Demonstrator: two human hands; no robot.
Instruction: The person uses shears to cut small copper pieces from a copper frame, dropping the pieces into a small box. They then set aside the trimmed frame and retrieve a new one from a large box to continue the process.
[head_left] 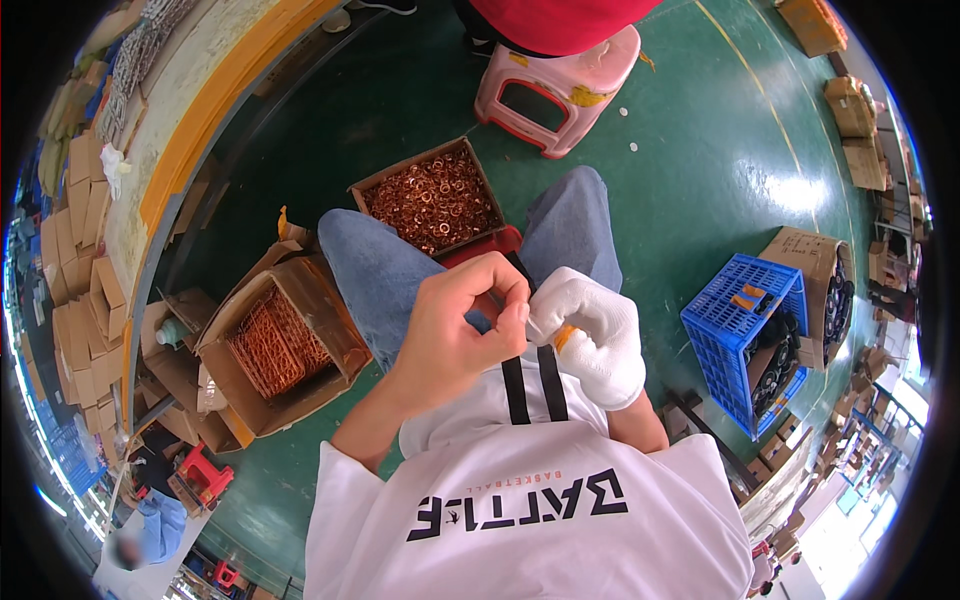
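My bare left hand (460, 318) is closed in a pinch, thumb and forefinger pressed together. My right hand (597, 335) wears a white knitted glove and curls shut close beside it, the fingertips of both hands meeting. A small pale tip (533, 326) shows between them; I cannot make out whether it is a glove finger or a separate piece. A bit of orange (566, 337) shows at the gloved fingers. Two black bands (515, 390) lie below the hands, over white cloth. Past my knees stands a cardboard box of copper-coloured rings (437, 197).
At left, an open carton (345, 345) holds stacked copper-coloured wire-like parts (277, 343). A blue plastic crate (735, 330) with black parts stands at right beside a carton (803, 250). Ahead, a person in red (560, 20) sits on a pink stool (570, 95).
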